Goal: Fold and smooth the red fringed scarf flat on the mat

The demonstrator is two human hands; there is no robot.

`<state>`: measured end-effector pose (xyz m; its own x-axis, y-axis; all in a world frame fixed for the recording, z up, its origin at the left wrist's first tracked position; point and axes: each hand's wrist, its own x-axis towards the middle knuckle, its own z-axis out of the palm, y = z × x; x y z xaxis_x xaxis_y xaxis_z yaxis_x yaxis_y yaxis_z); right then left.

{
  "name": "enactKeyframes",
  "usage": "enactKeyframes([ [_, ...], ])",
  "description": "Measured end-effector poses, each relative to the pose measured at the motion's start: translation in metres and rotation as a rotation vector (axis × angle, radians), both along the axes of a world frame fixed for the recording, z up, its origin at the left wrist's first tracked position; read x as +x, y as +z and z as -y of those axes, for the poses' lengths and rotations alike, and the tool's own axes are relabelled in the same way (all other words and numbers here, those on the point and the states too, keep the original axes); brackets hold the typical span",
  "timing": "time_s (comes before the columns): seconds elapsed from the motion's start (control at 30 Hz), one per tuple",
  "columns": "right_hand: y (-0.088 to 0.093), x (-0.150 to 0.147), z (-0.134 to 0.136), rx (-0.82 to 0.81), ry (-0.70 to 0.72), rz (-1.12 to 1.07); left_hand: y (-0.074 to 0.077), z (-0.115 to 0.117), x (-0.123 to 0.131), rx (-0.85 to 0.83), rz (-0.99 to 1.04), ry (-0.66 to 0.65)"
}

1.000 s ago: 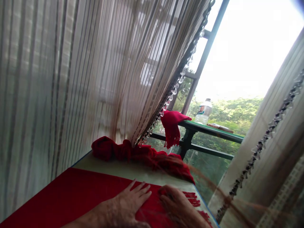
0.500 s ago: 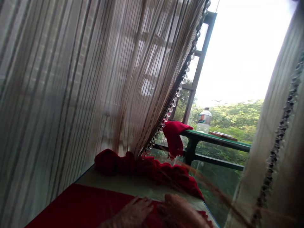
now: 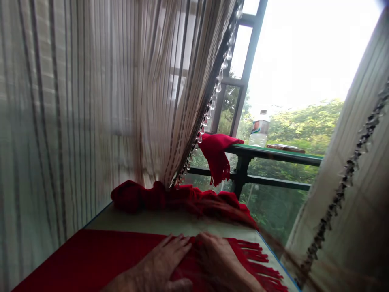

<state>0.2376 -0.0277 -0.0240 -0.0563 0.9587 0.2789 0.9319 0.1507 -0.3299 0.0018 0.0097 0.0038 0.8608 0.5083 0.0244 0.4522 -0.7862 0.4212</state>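
A red scarf (image 3: 100, 257) with a fringed right end lies spread on a pale table. My left hand (image 3: 158, 261) rests palm down on it, its fingers stretched toward the scarf's far edge. Close beside it, my right hand (image 3: 220, 257) presses on the scarf near the fringe (image 3: 258, 255). The right fingers are bent down toward the cloth, slightly blurred, and their tips are partly hidden. Beyond both hands, a bunched red cloth (image 3: 182, 198) lies along the table's far edge.
Striped sheer curtains (image 3: 100, 101) with bead trim hang at the left, and another curtain (image 3: 349, 170) hangs at the right. Past the table, a dark green railing (image 3: 279, 157) carries a plastic bottle (image 3: 259, 129), a flat brown-edged item (image 3: 285, 148) and a draped red fringed cloth (image 3: 215, 156).
The view has shifted, so the hands and table sit higher in the picture. More of the scarf's fringe shows right of my right hand. Both hands stay on the scarf.
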Motion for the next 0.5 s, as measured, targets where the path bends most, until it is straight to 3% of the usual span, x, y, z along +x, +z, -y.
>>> enactKeyframes([
  [0.17, 0.012, 0.006, 0.008, -0.032, -0.056, 0.04, -0.007, -0.002, -0.002, 0.024, -0.003, 0.008],
  [0.5, 0.026, 0.003, 0.016, -0.054, -0.029, 0.041, 0.011, 0.004, -0.001, 0.014, -0.069, -0.034],
])
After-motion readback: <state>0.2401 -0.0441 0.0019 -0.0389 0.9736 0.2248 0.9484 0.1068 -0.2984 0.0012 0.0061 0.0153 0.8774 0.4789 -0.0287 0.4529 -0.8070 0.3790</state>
